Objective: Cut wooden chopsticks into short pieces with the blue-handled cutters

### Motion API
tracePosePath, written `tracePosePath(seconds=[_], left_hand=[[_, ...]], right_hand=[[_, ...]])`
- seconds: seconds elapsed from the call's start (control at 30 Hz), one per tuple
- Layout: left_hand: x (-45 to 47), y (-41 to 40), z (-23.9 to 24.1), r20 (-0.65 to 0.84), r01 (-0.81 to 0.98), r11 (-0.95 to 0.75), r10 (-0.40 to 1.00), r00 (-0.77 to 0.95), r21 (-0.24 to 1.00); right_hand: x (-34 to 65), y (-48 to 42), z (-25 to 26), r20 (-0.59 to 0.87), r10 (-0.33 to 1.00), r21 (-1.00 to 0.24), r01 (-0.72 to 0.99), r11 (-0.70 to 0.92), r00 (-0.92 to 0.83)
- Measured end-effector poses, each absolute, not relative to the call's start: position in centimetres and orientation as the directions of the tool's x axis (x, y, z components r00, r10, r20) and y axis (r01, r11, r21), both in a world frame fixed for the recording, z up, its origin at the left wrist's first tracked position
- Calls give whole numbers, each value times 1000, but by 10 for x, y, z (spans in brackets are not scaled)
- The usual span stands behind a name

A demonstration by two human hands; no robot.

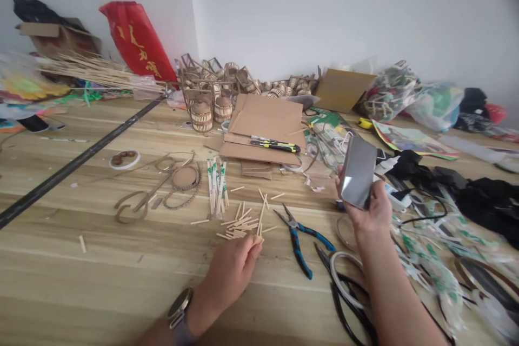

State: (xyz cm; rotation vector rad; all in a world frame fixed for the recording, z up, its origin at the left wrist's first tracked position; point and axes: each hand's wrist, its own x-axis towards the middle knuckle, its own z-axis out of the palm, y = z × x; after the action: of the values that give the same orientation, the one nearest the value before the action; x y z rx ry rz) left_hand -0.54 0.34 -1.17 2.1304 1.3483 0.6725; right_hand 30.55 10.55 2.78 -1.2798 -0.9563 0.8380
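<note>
My left hand (233, 265), with a watch (180, 303) on its wrist, is closed around a thin wooden stick (263, 213) that points away from me. How many sticks it grips is hard to make out. Just beyond the fingers lies a loose pile of short cut sticks (243, 223). Several paper-wrapped chopsticks (218, 186) lie behind that pile. My right hand (371, 221) holds a smartphone (358, 173) raised above the table, its screen dark with a bright reflection. Blue-handled pliers (299, 238) rest opened between my hands.
Black-handled shears (344, 303) and a white tape roll (333, 265) lie near my right forearm. Box cutters (275, 145) sit on stacked cardboard (265, 113). Small woven baskets (201, 116) crowd the wall. Wrappers (440, 270) and black cloth (486, 205) clutter the right side.
</note>
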Motion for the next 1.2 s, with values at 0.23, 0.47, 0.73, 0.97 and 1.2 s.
tracePosePath(seconds=[0.23, 0.47, 0.73, 0.97, 1.2], left_hand=[[-7, 2, -15, 325, 609, -473, 881, 344, 636], [-6, 1, -14, 355, 590, -505, 863, 360, 630], [-6, 0, -14, 350, 574, -517, 855, 383, 635], [-6, 1, -16, 387, 581, -536, 844, 371, 612], [-6, 1, -15, 423, 571, -561, 827, 369, 599]], right_hand=[[290, 100, 38, -60, 983, -681, -727, 89, 176], [317, 101, 28, -39, 987, -713, -696, 83, 158], [337, 123, 19, -102, 991, -783, -621, -28, 83], [347, 158, 9, -167, 985, -799, -591, -106, 49], [353, 180, -4, -221, 974, -826, -521, -215, -51]])
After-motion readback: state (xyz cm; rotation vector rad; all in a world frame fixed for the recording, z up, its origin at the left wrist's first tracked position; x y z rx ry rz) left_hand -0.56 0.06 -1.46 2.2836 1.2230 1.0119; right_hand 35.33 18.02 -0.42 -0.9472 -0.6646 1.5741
